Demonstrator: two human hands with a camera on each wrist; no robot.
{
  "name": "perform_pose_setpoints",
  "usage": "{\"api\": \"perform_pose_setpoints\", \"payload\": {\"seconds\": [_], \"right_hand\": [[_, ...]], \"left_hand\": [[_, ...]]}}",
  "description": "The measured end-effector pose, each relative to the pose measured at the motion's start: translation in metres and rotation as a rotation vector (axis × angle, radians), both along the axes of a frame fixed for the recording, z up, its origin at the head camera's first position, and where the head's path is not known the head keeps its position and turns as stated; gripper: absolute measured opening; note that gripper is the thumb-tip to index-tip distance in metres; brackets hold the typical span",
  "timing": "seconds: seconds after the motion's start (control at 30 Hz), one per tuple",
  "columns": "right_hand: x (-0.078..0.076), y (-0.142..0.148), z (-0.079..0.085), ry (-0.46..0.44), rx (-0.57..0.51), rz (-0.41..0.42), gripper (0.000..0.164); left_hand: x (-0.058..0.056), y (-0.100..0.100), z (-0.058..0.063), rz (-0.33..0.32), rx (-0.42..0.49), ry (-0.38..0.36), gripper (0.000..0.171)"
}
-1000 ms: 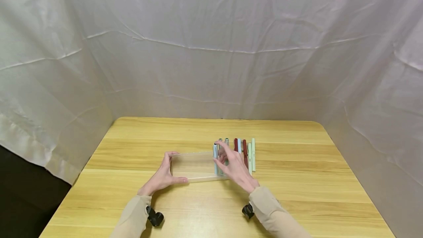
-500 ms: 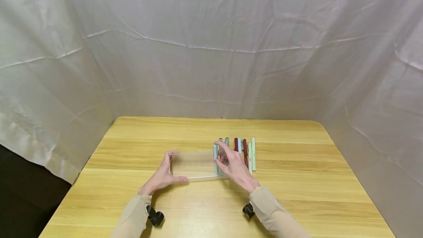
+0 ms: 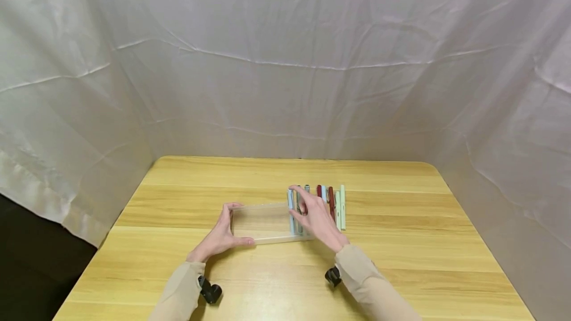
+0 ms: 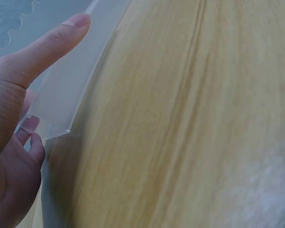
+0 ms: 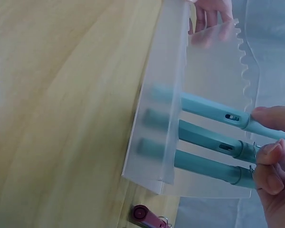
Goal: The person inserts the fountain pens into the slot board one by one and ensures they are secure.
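A frosted clear plastic pen box (image 3: 276,240) with a notched edge stands on the table. My left hand (image 3: 220,234) grips its left end, thumb along the near side and fingers at the back. In the right wrist view, a light blue fountain pen (image 5: 209,109) leans in the box, its lower end behind the frosted wall. My right hand (image 3: 318,219) pinches this pen by its cap. Beside it in the box lean two teal fountain pens, a middle teal pen (image 5: 206,136) and an outer teal pen (image 5: 204,166), close to my curled fingers.
Right of the box lie more pens: a dark red pen (image 3: 331,202), another red pen (image 3: 318,190), a light blue pen (image 3: 323,192) and pale green pens (image 3: 342,207). The wooden table (image 3: 401,251) is enclosed by a pale curtain (image 3: 285,88).
My right hand has shifted slightly up and away from me, and the top of the light blue pen with it. The left hand and the box have stayed in place.
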State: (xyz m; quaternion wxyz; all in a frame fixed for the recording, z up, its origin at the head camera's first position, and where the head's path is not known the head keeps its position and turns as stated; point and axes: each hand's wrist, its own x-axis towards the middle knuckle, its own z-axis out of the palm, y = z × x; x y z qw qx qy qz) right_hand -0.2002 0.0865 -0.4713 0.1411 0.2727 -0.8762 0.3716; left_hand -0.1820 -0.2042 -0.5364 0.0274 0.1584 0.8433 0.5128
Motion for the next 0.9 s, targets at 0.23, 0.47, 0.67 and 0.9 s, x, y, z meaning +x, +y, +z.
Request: {"api": "perform_pose_setpoints", "payload": {"seconds": [0.23,0.47,0.67,0.9], "right_hand": [[-0.0044,0.001,-0.0007,-0.075,0.016,-0.006,0.056],[-0.007,0.0016,-0.0014,-0.118,0.02,-0.008,0.059],[-0.0072,0.0022,-0.0026,-0.135,0.011,-0.006,0.061],[-0.0061,0.0028,-0.0026,-0.141,-0.005,0.003,0.063]], "left_hand": [[-0.0003,0.0001,0.0003,0.001,-0.001,-0.003,0.104],[-0.0002,-0.0001,0.0,0.004,-0.007,-0.006,0.105],[-0.0001,-0.0003,-0.0016,0.01,-0.01,-0.024,0.104],[0.0001,0.0003,-0.0007,0.005,-0.006,-0.031,0.105]]}}
